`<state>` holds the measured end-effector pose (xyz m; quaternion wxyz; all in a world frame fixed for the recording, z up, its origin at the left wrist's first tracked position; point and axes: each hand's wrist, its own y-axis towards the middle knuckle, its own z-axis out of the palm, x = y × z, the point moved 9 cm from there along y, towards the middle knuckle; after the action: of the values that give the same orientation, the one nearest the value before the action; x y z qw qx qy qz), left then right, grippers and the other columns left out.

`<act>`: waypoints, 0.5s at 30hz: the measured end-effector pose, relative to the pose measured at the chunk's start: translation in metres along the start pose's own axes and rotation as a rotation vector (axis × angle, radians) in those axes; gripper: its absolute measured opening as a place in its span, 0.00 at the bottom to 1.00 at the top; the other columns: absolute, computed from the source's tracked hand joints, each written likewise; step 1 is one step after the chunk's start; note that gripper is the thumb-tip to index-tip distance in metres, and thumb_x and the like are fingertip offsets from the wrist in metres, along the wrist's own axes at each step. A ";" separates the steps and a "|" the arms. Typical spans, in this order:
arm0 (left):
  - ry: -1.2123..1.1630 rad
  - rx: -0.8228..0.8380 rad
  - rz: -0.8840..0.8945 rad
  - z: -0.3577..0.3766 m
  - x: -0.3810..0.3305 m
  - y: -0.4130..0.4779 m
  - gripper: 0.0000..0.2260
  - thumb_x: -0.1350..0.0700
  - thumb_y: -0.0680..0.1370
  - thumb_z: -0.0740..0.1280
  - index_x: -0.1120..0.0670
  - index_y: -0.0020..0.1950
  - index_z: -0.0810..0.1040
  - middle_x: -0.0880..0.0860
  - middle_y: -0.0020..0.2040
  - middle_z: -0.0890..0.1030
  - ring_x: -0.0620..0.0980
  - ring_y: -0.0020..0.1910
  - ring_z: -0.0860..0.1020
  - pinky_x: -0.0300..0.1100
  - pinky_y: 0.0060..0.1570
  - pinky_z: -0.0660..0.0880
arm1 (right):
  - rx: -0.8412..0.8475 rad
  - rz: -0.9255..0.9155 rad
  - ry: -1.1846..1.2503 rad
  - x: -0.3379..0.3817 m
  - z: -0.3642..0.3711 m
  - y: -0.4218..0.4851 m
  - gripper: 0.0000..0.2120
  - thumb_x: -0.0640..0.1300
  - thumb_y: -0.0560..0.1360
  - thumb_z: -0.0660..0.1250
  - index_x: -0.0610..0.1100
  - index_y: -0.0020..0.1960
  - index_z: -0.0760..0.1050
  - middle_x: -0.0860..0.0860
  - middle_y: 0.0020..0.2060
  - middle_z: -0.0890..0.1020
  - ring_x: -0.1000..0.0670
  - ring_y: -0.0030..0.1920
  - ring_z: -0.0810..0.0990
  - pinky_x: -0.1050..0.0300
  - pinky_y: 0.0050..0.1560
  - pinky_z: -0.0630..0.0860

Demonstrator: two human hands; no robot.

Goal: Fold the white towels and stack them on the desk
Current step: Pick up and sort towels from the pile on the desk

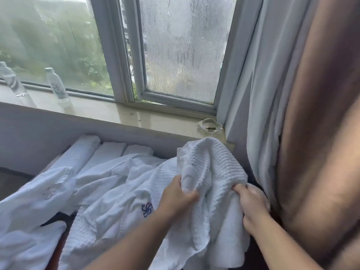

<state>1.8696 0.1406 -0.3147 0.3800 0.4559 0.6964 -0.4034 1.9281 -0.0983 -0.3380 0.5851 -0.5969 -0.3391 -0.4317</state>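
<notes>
A ribbed white towel (212, 168) is bunched up and lifted in front of me, below the window sill. My left hand (178, 197) grips its left side with the thumb over a fold. My right hand (251, 203) grips its right edge, fingers curled into the cloth. A heap of other white linen (101, 191), one piece with a blue embroidered mark, lies spread over the desk to the left. Three folded white towels (109, 151) lie side by side at the back of the desk, against the wall.
A stone window sill (116, 112) runs behind the desk, carrying two plastic water bottles (57, 86) at the left and a glass ashtray (210, 125) at the right. White and brown curtains (292, 114) hang close at the right, beside my right hand.
</notes>
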 end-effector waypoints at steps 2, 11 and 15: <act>0.071 -0.001 0.010 0.007 0.018 0.008 0.19 0.38 0.68 0.71 0.39 0.57 0.73 0.38 0.49 0.80 0.34 0.45 0.78 0.30 0.42 0.73 | -0.033 0.032 -0.180 -0.015 0.004 0.005 0.27 0.53 0.72 0.68 0.47 0.69 0.71 0.44 0.53 0.84 0.41 0.56 0.83 0.41 0.58 0.79; 0.303 0.080 0.070 0.039 0.046 0.075 0.11 0.46 0.72 0.73 0.46 0.51 0.77 0.45 0.47 0.80 0.50 0.51 0.78 0.48 0.56 0.72 | -0.130 -0.006 -0.443 -0.018 0.021 0.046 0.44 0.67 0.68 0.69 0.52 0.77 0.60 0.50 0.65 0.77 0.46 0.64 0.76 0.43 0.66 0.74; 0.321 0.089 0.075 0.060 0.063 0.102 0.17 0.47 0.73 0.72 0.42 0.62 0.77 0.49 0.56 0.77 0.53 0.58 0.74 0.48 0.61 0.72 | -0.182 0.024 -0.485 -0.036 0.023 0.082 0.32 0.61 0.75 0.68 0.46 0.73 0.65 0.48 0.61 0.79 0.44 0.60 0.78 0.41 0.62 0.76</act>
<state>1.9570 0.1337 -0.4162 0.2582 0.5564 0.7121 -0.3416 1.9913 -0.0786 -0.4033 0.4357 -0.7371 -0.4221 -0.2978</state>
